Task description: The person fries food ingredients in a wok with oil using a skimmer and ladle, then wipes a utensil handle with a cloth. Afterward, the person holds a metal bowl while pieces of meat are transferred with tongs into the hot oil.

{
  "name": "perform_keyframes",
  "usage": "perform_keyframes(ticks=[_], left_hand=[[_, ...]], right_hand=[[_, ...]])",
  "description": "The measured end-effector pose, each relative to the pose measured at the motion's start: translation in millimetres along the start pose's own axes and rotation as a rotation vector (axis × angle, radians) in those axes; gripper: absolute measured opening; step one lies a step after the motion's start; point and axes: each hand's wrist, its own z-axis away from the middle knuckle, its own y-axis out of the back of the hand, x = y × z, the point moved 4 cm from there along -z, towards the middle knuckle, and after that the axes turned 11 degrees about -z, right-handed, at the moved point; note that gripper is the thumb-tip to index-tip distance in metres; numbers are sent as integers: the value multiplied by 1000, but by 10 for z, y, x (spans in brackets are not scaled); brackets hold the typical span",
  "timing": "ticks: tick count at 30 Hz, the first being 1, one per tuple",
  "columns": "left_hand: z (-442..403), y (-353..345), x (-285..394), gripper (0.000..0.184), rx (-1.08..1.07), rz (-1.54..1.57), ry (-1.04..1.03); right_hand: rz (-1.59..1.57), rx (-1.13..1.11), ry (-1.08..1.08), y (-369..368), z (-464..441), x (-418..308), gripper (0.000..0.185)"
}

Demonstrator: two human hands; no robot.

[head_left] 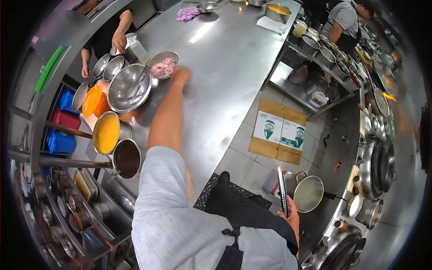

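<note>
My left hand (181, 76) is stretched out over the steel table, its fingers closed at the right rim of a small metal bowl (174, 56). Pale pink raw meat (164, 67) lies inside this bowl. Just left of it stands a large metal mixing bowl (118, 89) with a long utensil (137, 86) resting in it. Low at my right side, my right hand (291, 216) is wrapped around what looks like a pair of metal tongs (283, 191), pointing upward. Behind the tongs is a pot with pale contents (308, 194).
A co-worker's hand (119, 42) is by a clear container (138, 49) at the table's far left. Pots of yellow liquid (107, 133) and dark sauce (127, 158) line the left edge. Flattened cardboard (265, 150) covers some floor. Woks (377, 164) line the right; another person (344, 22) stands there.
</note>
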Motion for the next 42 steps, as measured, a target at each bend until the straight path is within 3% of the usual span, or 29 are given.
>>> perform_keyframes(ticks=[7, 10, 12, 13, 15, 16, 23, 29, 32, 34, 37, 42], left_hand=[[592, 305, -289, 62, 58, -101, -12], [886, 250, -690, 59, 148, 91, -24], [1133, 307, -907, 54, 425, 257, 86], [1143, 295, -954, 54, 432, 256, 92], [1142, 81, -1081, 47, 32, 648, 233], [1160, 32, -1057, 42, -14, 869, 229], [958, 69, -906, 26, 2, 1120, 307], [1029, -37, -707, 12, -19, 1189, 219], [1400, -210, -468, 6, -116, 1281, 151], [1831, -228, -124, 18, -204, 1353, 129], [2374, -421, 333, 19, -366, 1406, 92], [3339, -482, 1041, 21, -658, 1449, -37]], right_hand=[[-71, 7, -43, -91, -41, -233, 67], [-38, -1, -31, -103, -120, -271, 68], [-15, -41, 15, -107, -223, -209, 68], [-13, -50, 18, -117, -270, -196, 68], [18, -85, 65, -157, -357, -231, 67], [22, -96, 70, -180, -393, -272, 67], [126, -136, 87, -335, -466, -597, 67], [131, -29, 132, -240, -396, -717, 55], [349, 74, 357, -120, -335, -1100, 51], [502, 102, 447, -22, -321, -1390, 51], [724, 166, 580, 68, -204, -1991, 52], [1066, 228, 594, 279, 42, -2536, 48]])
